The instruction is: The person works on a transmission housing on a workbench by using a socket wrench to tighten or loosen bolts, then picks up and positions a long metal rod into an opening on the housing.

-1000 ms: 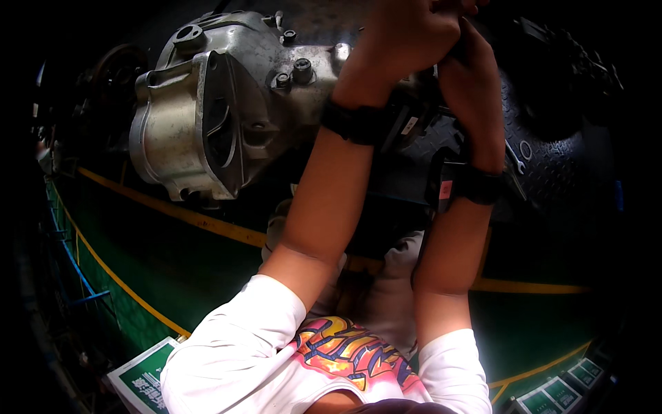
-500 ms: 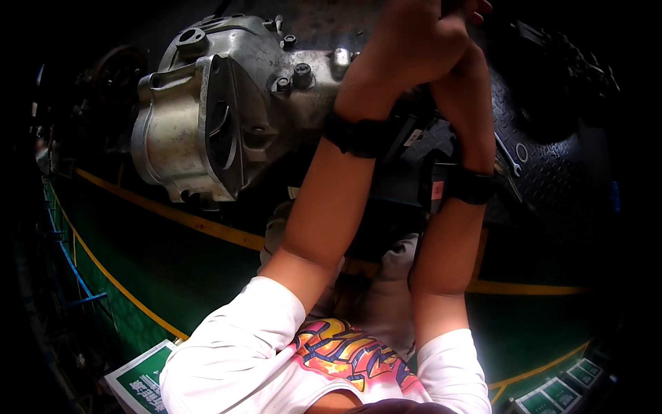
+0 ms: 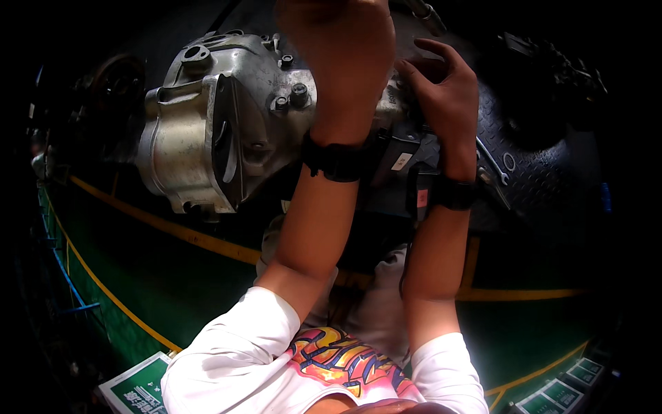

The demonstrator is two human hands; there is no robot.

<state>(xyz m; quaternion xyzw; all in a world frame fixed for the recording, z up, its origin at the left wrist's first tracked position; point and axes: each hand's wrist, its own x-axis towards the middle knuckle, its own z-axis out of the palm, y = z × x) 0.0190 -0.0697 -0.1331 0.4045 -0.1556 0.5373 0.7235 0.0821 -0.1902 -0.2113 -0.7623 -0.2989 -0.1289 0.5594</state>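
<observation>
A large silver-grey metal gearbox housing (image 3: 183,131), with bolts and a wide open flange, lies on the dark work surface. Across its right part reaches my left hand (image 3: 345,58), its fingers hidden at the dark upper edge. My right hand (image 3: 448,86) is beside the housing's right end, thumb and forefinger apart and curved; its other fingers are mostly hidden. Whether its thumb touches the metal I cannot tell. Just above it, a round metal tool shaft (image 3: 430,19) slants in from the top edge; what holds it is out of sight.
To the right, a spanner (image 3: 492,161) and a metal ring (image 3: 509,162) lie on the chequered dark plate (image 3: 545,159). Dark machine parts (image 3: 552,83) stand farther right, and a round dark part (image 3: 117,83) at the far left. Yellow lines (image 3: 172,231) cross the green floor.
My hands, crossed close together before, are now apart. The left moved left over the housing; the right moved down, its fingers now visible. The tool shaft has come into view.
</observation>
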